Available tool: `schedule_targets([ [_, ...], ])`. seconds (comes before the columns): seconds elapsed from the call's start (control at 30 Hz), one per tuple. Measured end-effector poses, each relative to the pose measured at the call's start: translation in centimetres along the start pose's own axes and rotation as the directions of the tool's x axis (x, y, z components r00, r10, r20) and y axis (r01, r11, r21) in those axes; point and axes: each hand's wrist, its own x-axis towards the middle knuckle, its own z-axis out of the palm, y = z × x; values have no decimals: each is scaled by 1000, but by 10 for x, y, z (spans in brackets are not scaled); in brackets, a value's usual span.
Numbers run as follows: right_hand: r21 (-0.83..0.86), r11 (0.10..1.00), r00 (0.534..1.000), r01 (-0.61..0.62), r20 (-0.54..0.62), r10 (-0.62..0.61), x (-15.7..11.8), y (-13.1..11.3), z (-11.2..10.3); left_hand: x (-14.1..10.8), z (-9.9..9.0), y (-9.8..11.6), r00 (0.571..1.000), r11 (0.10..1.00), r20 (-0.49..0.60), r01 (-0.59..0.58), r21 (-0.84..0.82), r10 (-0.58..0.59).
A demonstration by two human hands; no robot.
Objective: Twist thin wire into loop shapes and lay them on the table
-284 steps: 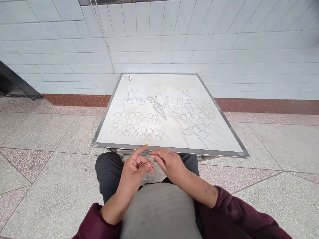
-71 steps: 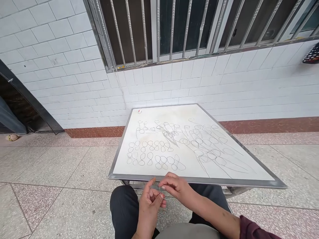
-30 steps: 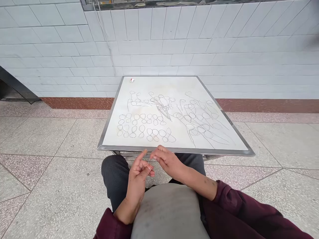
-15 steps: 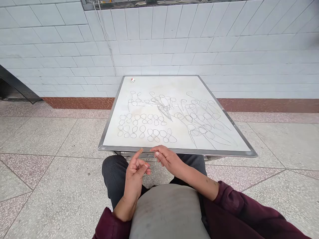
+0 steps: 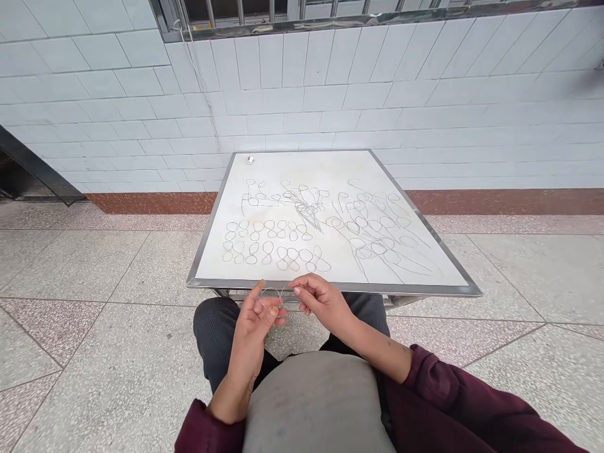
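Looped wire (image 5: 270,289) is being pinched by left hand (image 5: 250,333) and right hand (image 5: 326,304). Crossing is now being exposed more, making both loops readable.

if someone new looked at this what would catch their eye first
Probably the white tabletop in the middle, scattered with dark looped outlines, many like figure eights toward its near left. Next, just off its near edge, the left hand and right hand with a thin looped wire between their fingers. A tiny red-and-white object sits alone near the far left corner.
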Motion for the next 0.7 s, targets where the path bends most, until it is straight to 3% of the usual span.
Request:
schedule_targets([
  [0.17,95,995,1000,2,1,-2,-2,2,6,2,6,-10,996,998,-78,-42,-55,37],
  [0.4,155,988,989,-25,149,2,-9,7,17,4,4,-10,971,988,-213,-128,-81,109],
  [0.7,87,996,993,-11,119,1,-1,3,12,1,-5,-6,991,985,-74,-97,144,109],
])
